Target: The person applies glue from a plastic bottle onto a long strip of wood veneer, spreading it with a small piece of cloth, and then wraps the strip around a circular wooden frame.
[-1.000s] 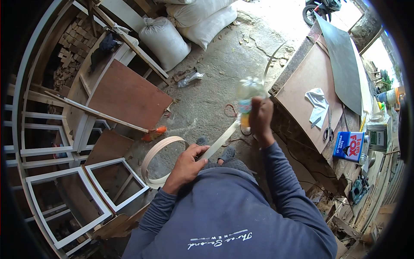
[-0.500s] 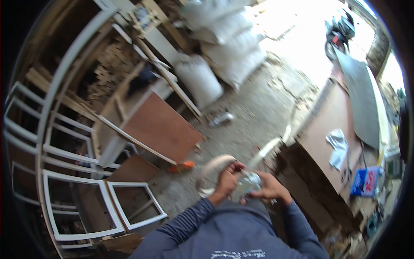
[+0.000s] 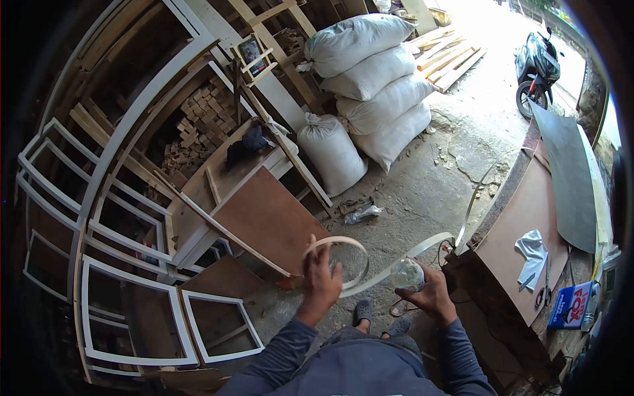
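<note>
**Holding a coiled strip and a clear bottle beside the tabletop**

Head view: the left hand [image 3: 321,277] is raised in front of the body, its grip closed on the near side of a thin, pale edge strip [image 3: 343,245] that curls into a loose loop above the fingers. From the loop the strip runs on to the right in a shallow arc, passes just above the right hand [image 3: 432,297] and reaches the corner of the tabletop [image 3: 522,211], where it bends upward. The right hand's grip is wrapped around a small clear bottle [image 3: 407,275], held tilted just below the strip.

The strip looks light and springy — stiff across its width, floppy along its length — so it would likely uncoil or kink if let loose. Pinching it flat, close to the loop, seems the safest hold. The bottle looks like smooth plastic, light and possibly slippery, and is best held round its body.

On the tabletop lie a white rag [image 3: 531,254], scissors [image 3: 545,285] and a blue box [image 3: 573,305] that reads "FOX" in large letters; its smaller print is too small to make out. No writing can be read on the bottle. Stacked white sacks [image 3: 370,72], white frames [image 3: 132,310] and a parked motorcycle [image 3: 538,63] stand around the concrete floor [image 3: 422,185].
</note>
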`<control>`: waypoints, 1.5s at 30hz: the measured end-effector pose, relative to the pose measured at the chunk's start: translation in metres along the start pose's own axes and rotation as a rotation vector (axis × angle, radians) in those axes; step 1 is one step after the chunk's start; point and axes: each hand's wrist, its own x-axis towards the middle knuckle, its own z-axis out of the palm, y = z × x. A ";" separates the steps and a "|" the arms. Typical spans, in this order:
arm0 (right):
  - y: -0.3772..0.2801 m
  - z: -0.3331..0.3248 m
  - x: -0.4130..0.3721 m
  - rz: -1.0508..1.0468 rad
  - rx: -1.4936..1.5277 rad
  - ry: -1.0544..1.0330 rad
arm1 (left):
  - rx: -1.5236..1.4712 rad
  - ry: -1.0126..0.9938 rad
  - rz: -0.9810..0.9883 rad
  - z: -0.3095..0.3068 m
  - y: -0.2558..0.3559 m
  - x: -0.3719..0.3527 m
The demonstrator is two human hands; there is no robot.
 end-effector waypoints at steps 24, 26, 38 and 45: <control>-0.036 -0.013 0.043 -0.212 0.033 0.216 | -1.983 1.042 -1.357 -0.005 -0.217 -0.237; -0.051 -0.016 0.039 -0.290 -0.006 0.195 | -1.744 1.387 -1.555 0.032 -0.248 -0.271; -0.060 -0.014 -0.002 -0.442 0.018 0.036 | -0.514 -0.141 -0.660 0.210 -0.326 -0.174; -0.062 -0.020 -0.021 -0.336 -0.008 0.060 | -1.226 -1.155 0.011 -0.014 0.012 0.010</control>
